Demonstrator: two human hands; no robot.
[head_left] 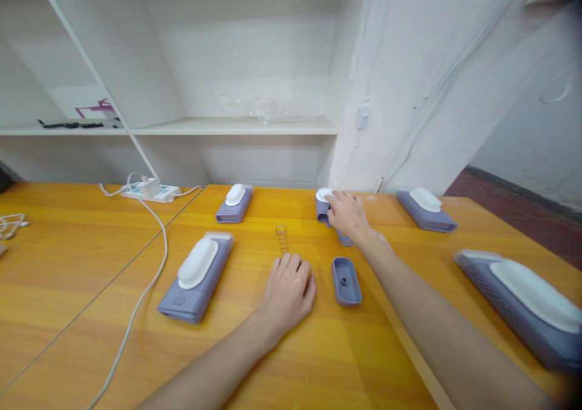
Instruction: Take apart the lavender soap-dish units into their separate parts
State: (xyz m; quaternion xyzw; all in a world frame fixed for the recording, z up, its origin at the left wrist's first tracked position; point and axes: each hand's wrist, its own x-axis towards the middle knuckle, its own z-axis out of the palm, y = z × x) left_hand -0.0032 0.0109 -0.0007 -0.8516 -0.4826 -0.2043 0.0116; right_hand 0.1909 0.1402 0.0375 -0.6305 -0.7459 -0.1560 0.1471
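My left hand rests on the table with its fingers curled together and the fingertips hidden. Just beyond those fingers rises a thin metal coil spring, its lower end close to or touching them; I cannot tell which. Farther back, my right hand grips a purple-grey device with a white oval pad on top, fingers at its right side. Below that wrist a small purple-grey part lies partly covered. An open purple-grey shell with a round post inside sits between my forearms.
Similar devices with white pads stand on the table: one near left, one far left, one far right and one near right. A white power strip trails a cable down the left. White shelving stands behind.
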